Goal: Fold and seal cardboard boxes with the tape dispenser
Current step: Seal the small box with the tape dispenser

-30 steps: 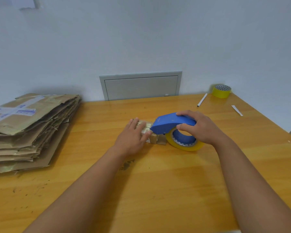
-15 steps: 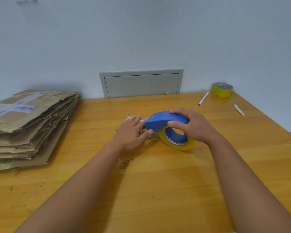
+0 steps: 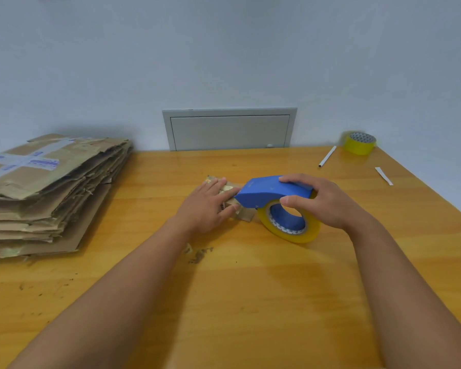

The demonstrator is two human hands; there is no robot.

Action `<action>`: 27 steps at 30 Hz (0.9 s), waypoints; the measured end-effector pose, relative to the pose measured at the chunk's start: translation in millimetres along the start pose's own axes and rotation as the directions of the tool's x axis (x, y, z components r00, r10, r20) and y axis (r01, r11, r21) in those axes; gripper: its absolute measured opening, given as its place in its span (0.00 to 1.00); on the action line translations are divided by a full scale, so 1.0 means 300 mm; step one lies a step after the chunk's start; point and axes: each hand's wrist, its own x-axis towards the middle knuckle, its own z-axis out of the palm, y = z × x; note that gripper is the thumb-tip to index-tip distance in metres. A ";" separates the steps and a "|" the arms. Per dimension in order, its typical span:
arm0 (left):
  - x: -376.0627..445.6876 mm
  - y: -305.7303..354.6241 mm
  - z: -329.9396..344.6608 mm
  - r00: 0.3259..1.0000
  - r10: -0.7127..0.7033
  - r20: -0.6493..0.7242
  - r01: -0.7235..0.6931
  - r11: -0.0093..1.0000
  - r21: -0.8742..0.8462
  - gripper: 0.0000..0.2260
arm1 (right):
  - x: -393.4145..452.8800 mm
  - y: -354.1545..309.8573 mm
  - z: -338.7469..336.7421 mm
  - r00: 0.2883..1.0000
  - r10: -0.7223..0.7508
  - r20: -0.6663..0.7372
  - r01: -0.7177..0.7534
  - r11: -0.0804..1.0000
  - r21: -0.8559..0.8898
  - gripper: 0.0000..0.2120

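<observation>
A small brown cardboard box (image 3: 245,214) lies mid-table, mostly hidden under my left hand (image 3: 206,209), which presses flat on top with its thumb on the near side. My right hand (image 3: 321,202) grips the blue tape dispenser (image 3: 270,189) from above. Its nose rests on the box's right end, against my left fingertips. The yellow tape roll (image 3: 290,223) in the dispenser touches the table just right of the box.
A tall stack of flattened cardboard boxes (image 3: 41,193) fills the left side of the wooden table (image 3: 250,302). A spare yellow tape roll (image 3: 359,143), a white stick (image 3: 327,156) and a paper strip (image 3: 383,176) lie at the far right. Cardboard crumbs (image 3: 198,255) lie near my left wrist.
The dispenser slid left along the box, then back a little to the right. My left hand stayed pressed on the box.
</observation>
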 end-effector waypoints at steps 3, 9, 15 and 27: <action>0.001 -0.005 -0.003 1.000 -0.016 0.009 0.016 1.000 0.012 0.25 | -0.017 0.001 -0.018 1.000 0.002 0.010 -0.002 1.000 0.009 0.18; 0.011 -0.012 -0.006 0.997 -0.072 0.032 0.072 0.997 0.017 0.24 | -0.046 0.016 -0.053 0.999 0.034 -0.006 -0.034 0.999 0.042 0.15; 0.010 0.004 0.000 0.996 -0.087 0.033 0.091 0.982 -0.166 0.22 | -0.021 0.006 -0.017 1.000 0.018 -0.007 -0.018 1.000 -0.019 0.14; 0.068 0.060 0.038 0.954 -0.252 -0.159 0.200 0.937 -0.286 0.19 | 0.036 -0.039 0.006 0.999 0.046 0.006 -0.044 0.988 -0.150 0.14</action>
